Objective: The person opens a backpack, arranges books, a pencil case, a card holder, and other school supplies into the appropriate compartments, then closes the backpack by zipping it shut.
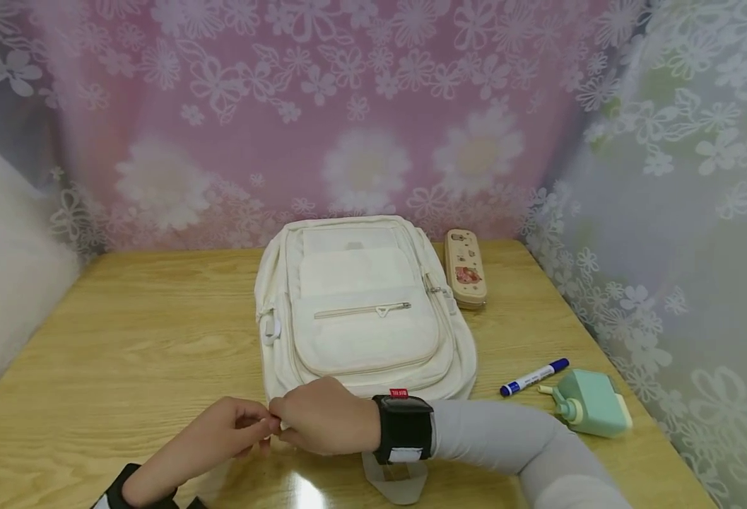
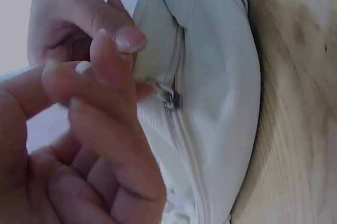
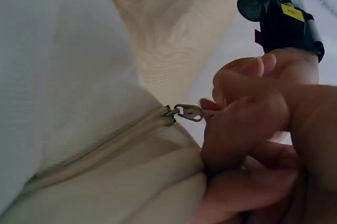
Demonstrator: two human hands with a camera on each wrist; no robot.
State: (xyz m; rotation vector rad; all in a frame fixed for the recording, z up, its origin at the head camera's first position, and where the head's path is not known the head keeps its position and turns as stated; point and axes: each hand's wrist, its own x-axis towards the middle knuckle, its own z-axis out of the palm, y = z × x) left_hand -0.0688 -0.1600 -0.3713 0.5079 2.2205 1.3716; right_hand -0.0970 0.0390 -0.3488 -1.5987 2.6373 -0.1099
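Pinching with both hands at the near edge of the backpack [image 1: 363,311]: your right hand [image 1: 322,424] has fingers curled, thumb and forefinger closed on the zipper pull [image 3: 188,112], metal tab sticking out toward the zipper track. Your left hand [image 1: 230,428] meets it fingertip to fingertip, fingers curled; looks like it pinches the bag fabric just beside the pull, exact contact hard to tell. In the left wrist view the slider [image 2: 169,100] sits on the seam right at your fingertips.

Backpack is cream, lying flat in the middle of the desk [image 1: 125,332], front pocket up, bottom edge toward you, under your hands. Pencil case [image 1: 465,268] just beside its far right side. Blue-capped marker [image 1: 534,377] near the right of the bag, green bottle [image 1: 592,403] just beside the marker. Floral curtain [image 1: 348,106] behind the desk.
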